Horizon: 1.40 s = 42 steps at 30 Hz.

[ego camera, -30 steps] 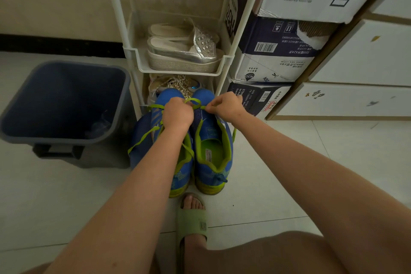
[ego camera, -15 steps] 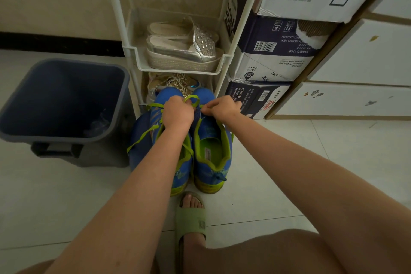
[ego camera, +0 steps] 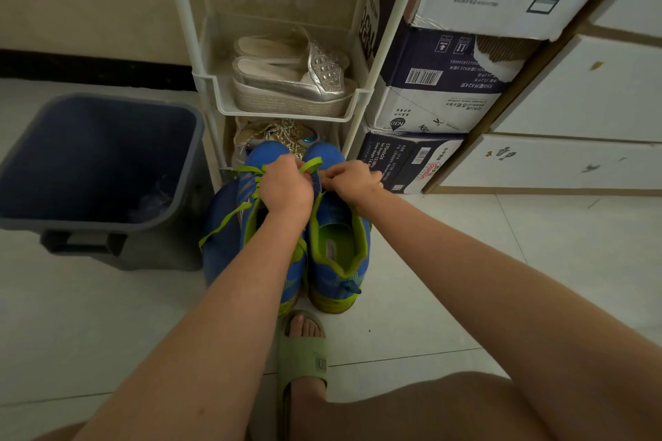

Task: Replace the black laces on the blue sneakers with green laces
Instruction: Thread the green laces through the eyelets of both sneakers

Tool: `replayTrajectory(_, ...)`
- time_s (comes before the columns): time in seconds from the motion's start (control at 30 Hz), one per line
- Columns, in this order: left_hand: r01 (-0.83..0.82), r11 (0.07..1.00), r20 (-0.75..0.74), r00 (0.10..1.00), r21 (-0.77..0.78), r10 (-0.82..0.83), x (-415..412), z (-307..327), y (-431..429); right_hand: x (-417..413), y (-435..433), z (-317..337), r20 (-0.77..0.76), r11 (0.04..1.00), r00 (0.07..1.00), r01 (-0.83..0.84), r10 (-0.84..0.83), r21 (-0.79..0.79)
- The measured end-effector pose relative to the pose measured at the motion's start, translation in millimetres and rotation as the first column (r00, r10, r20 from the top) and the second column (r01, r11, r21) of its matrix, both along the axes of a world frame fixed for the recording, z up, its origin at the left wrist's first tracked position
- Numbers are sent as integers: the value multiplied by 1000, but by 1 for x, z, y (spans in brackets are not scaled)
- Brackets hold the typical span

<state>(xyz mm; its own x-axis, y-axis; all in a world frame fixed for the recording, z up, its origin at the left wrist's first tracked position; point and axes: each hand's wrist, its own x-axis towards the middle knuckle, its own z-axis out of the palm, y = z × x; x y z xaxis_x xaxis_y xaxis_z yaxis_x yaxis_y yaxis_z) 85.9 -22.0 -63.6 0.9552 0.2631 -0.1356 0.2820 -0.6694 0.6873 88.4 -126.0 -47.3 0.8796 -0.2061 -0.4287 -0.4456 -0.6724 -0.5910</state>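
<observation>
Head cam, looking down: blue sneakers [ego camera: 333,283] sit side by side on the floor [ego camera: 430,297], toes up against the white shoe rack [ego camera: 211,82]. Both hands are at the front eyelets. My left hand [ego camera: 286,186] is curled round the green lace [ego camera: 310,165] and my right hand [ego camera: 353,179] pinches its loop. Grey bin [ego camera: 193,140] is off to the left, and my green slipper [ego camera: 302,354] is just behind the heels.

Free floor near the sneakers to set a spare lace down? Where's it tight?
Bare floor right of the blue sneakers, bordered by the stacked boxes and white cabinet; another patch in front of the grey bin, left of the left forearm. Crowded at the toes: left hand and right hand hold the green lace right against the rack.
</observation>
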Motion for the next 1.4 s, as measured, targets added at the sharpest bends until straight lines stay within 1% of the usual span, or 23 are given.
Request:
replayTrajectory(0.1, -29, 998, 50, 998, -59, 32, -3, 4, 1, -1, -6, 5, 80, 998, 996, -39, 43, -50)
replayTrajectory(0.17, -82, 984, 56, 994, -156, 92, -5, 8, 3, 0, -12, 9, 188, 999, 982, -20, 26, -35)
replayTrajectory(0.23, -188, 939, 41, 977, -288, 208, -6, 15, 7, -3, -14, 13, 250, 998, 966, -71, 69, -2)
replayTrajectory(0.27, -257, 890, 18, 959, -376, 284, -5, 17, 9, -4, -12, 14, 255, 991, 958, -134, 136, -23)
replayTrajectory(0.33, -351, 739, -44, 915, -575, 400, -2, 24, 14, -7, -3, 14, 207, 941, 923, -293, 325, -172)
replayTrajectory(0.4, -364, 549, -138, 902, -752, 409, 1, 33, 19, -9, 7, 13, 178, 867, 877, -376, 447, -326)
replayTrajectory(0.43, -371, 445, -214, 906, -815, 364, -1, 41, 20, -9, 12, 12, 189, 849, 866, -372, 463, -376)
replayTrajectory(0.47, -382, 381, -264, 908, -842, 327, -1, 46, 21, -9, 15, 13, 213, 842, 861, -350, 462, -410)
replayTrajectory(0.53, -391, 403, -290, 912, -827, 290, -3, 52, 22, -7, 21, 16, 278, 864, 860, -297, 427, -407)
replayTrajectory(0.57, -400, 438, -301, 912, -805, 279, -6, 54, 23, -6, 24, 18, 328, 902, 861, -282, 388, -328)
replayTrajectory(0.63, -430, 494, -353, 903, -756, 245, -9, 48, 25, -8, 29, 27, 430, 966, 874, -259, 228, 15)
replayTrajectory(0.7, -431, 612, -363, 900, -663, 240, -13, 36, 30, -11, 34, 44, 420, 911, 905, -230, 71, 342)
replayTrajectory(0.77, -386, 715, -339, 915, -583, 218, -15, 27, 32, -13, 34, 60, 381, 821, 924, -244, 35, 517)
replayTrajectory(0.8, -344, 742, -321, 929, -575, 183, -16, 25, 31, -13, 33, 66, 363, 794, 930, -264, 59, 548)
replayTrajectory(0.87, -273, 732, -318, 945, -624, 82, -21, 28, 26, -14, 32, 72, 326, 772, 931, -328, 166, 545)
replayTrajectory(0.93, -208, 750, -263, 964, -628, 47, -24, 32, 22, -14, 29, 71, 305, 736, 909, -410, 283, 538)
replayTrajectory(1.0, -206, 842, -219, 970, -499, 107, -21, 24, 21, -13, 26, 69, 278, 682, 895, -445, 347, 581)
replayTrajectory(1.07, -218, 891, -206, 968, -399, 144, -18, 16, 20, -9, 19, 64, 245, 721, 909, -416, 336, 553)
replayTrajectory(1.1, -233, 880, -182, 968, -414, 171, -17, 12, 20, -6, 14, 60, 234, 783, 919, -393, 318, 483)
replayTrajectory(1.17, -304, 745, -130, 950, -593, 284, -14, 4, 23, -4, 2, 48, 228, 883, 918, -381, 325, 275)
replayTrajectory(1.27, -417, 542, -56, 827, -730, 560, -6, 13, 36, -3, -15, 30, 161, 920, 920, -377, 358, 104)
replayTrajectory(1.33, -403, 460, 16, 739, -791, 673, -2, 33, 45, -6, -25, 27, 119, 949, 946, -311, 302, 61)
replayTrajectory(1.4, -376, 418, 81, 657, -827, 750, 1, 48, 52, -9, -35, 25, 26, 954, 954, -298, 298, 5)
